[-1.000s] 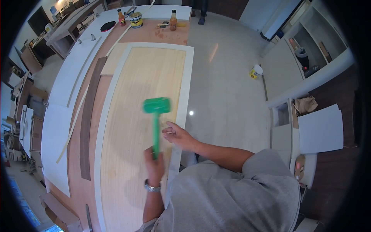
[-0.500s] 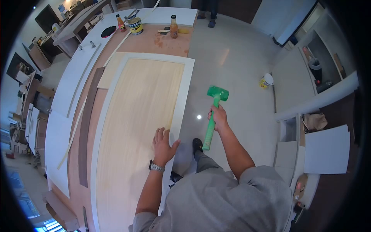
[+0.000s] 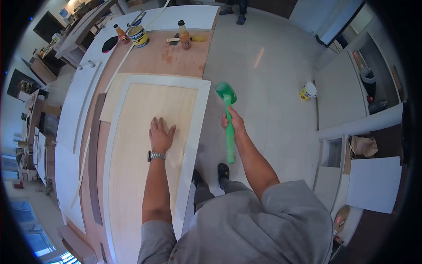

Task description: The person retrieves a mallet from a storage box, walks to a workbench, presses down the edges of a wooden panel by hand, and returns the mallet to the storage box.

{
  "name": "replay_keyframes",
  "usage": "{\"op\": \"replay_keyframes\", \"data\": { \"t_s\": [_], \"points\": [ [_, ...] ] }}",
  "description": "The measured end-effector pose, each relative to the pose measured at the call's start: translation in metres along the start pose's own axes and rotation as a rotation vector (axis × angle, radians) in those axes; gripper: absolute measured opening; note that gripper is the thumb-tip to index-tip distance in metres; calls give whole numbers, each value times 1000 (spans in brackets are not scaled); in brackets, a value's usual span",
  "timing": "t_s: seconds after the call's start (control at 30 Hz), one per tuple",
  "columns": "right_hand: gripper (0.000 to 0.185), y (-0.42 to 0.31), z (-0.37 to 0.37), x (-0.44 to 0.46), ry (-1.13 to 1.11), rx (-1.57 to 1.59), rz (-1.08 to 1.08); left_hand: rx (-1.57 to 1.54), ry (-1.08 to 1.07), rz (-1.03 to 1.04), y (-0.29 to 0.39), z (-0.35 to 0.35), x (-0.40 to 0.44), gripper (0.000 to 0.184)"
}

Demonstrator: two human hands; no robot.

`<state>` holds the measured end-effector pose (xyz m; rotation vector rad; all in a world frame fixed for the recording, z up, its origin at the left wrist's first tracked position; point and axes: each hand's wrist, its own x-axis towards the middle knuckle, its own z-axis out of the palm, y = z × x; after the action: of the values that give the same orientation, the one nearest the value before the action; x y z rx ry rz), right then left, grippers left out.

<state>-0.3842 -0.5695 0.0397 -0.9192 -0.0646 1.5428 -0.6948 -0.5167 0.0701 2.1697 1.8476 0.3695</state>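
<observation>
A white-framed wooden panel lies flat on the workbench, its centre pale and grained. My left hand rests on that pale surface with fingers spread, a metal watch on the wrist. Out past the panel's right edge, my right hand is wrapped around the handle of a green mallet. The mallet is held above the floor, head pointing away from me and handle end toward me. It does not touch the panel.
Beyond the panel stand a yellow can and two bottles, one an orange-brown bottle. A dark strip lies left of the panel. On the floor at right is a small bucket. Another person's feet show at the top.
My left hand has slid forward and left over the panel, away from its right edge. My right hand has shifted the mallet forward and left, turning its head.
</observation>
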Motion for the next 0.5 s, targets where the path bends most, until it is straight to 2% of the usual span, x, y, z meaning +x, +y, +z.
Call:
{"op": "replay_keyframes", "data": {
  "t_s": [0.07,0.17,0.5],
  "points": [
    [21,1,-10,4,-52,23,80,41,16,-13,-7,1,25,74],
    [20,-2,-11,-4,-85,-69,-13,142,15,-34,-6,9,35,77],
    [18,-17,-19,0,-97,-96,43,156,22,-46,-3,10,39,76]
  ]
}}
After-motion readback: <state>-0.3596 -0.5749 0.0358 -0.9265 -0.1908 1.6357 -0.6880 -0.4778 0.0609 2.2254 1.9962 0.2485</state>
